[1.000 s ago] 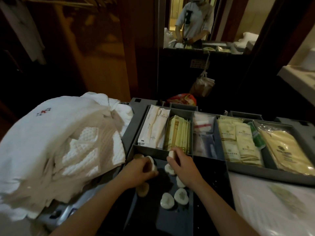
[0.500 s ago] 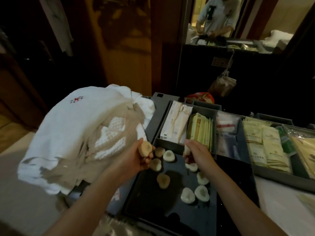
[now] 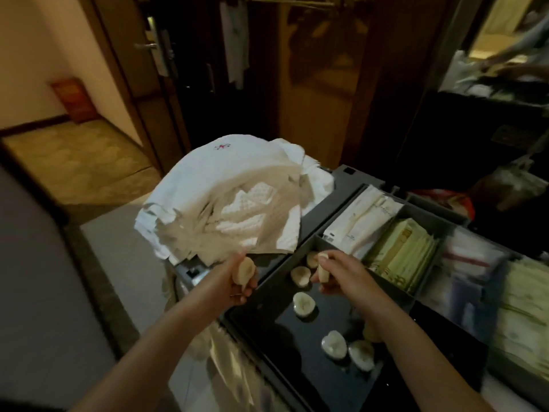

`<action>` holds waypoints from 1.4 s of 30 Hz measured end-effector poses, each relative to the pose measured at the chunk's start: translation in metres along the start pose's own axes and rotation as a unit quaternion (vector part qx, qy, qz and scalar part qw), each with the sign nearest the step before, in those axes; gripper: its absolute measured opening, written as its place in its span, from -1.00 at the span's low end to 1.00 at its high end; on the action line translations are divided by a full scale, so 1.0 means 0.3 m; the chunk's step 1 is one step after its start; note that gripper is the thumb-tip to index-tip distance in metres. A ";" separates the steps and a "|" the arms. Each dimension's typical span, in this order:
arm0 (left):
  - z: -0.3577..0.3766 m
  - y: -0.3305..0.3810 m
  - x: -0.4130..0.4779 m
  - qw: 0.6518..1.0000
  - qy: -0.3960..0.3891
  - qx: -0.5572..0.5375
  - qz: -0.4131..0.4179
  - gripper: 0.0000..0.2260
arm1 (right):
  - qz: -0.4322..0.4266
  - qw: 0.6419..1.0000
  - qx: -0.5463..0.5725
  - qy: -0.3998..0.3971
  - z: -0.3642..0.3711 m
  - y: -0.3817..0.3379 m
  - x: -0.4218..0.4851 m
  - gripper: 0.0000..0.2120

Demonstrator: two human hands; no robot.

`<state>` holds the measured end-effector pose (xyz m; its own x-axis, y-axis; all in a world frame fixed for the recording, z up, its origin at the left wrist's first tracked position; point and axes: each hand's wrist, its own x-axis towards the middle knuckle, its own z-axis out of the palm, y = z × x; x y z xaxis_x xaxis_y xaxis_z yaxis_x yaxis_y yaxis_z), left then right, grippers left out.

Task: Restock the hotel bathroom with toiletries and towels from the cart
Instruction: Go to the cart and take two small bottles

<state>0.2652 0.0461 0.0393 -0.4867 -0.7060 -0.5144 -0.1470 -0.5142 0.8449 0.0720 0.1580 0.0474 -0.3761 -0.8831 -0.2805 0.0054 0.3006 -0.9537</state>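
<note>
Head view: small round soaps (image 3: 303, 304) lie loose in a dark tray (image 3: 315, 373) at lower centre of the frame. The left hand (image 3: 241, 279), just left of the tray's edge, is closed around one soap; the right hand (image 3: 341, 273), over the tray's far end, pinches another. Packets (image 3: 401, 251) fill grey bins to the right. A white towel (image 3: 225, 197) heaps at centre left.
</note>
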 end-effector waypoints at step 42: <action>-1.213 -0.933 -1.835 0.765 0.643 0.048 -0.004 -0.54 | -0.293 0.533 -0.343 -0.716 2.142 0.015 -1.017 -0.72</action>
<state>0.8876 0.4014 0.0328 0.7537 -0.6304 -0.1859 -0.2387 -0.5261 0.8162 0.7822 0.1972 0.0591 0.9683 -0.1203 -0.2189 -0.2486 -0.5501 -0.7972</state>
